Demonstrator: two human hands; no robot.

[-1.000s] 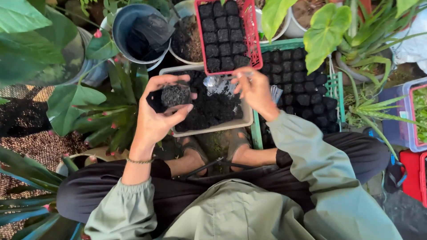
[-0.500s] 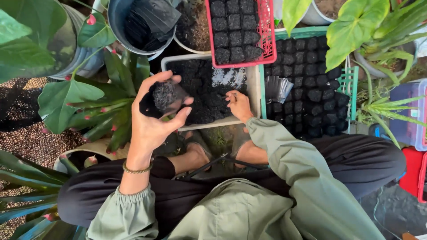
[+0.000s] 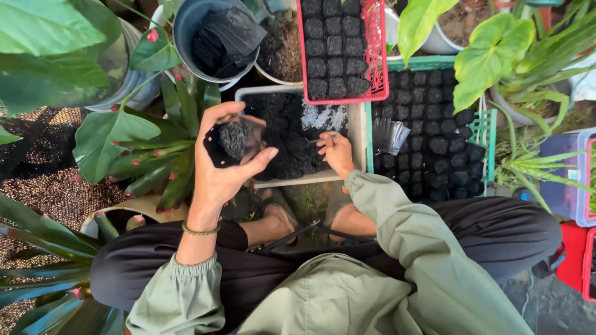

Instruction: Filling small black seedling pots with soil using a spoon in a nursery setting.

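Seedling bag (image 3: 233,141), small, black, soil to the brim, sits in our left hand (image 3: 225,162). Fingers curl round its sides, thumb on the far edge, palm under the base; it is raised over the near-left corner of the white tub (image 3: 357,133).

Handling, as we judge it: thin soft plastic, no stiffness of its own. The soil gives it shape and some weight. Squeeze the wall and it buckles and spills from the open top. Best hold is low, cupped under the base and round the lower sides, mouth up. Pinching the rim would likely collapse it.

Our right hand (image 3: 336,152) rests low in the tub on the loose dark soil (image 3: 292,149), fingers bent round a thin metal handle, probably a spoon (image 3: 328,137); the bowl end is not clear to us. Loose soil is crumbly and scoops easily.

Just right of the tub lies a sheaf of flat empty bags (image 3: 391,133), on the green crate (image 3: 481,127) of filled bags. Those look slippery and hard to peel off singly.

Further out, a red tray (image 3: 374,56) packed with filled bags overlaps the tub's far edge, and a grey bucket (image 3: 186,28) holds more flat bags. Potted plants all round.
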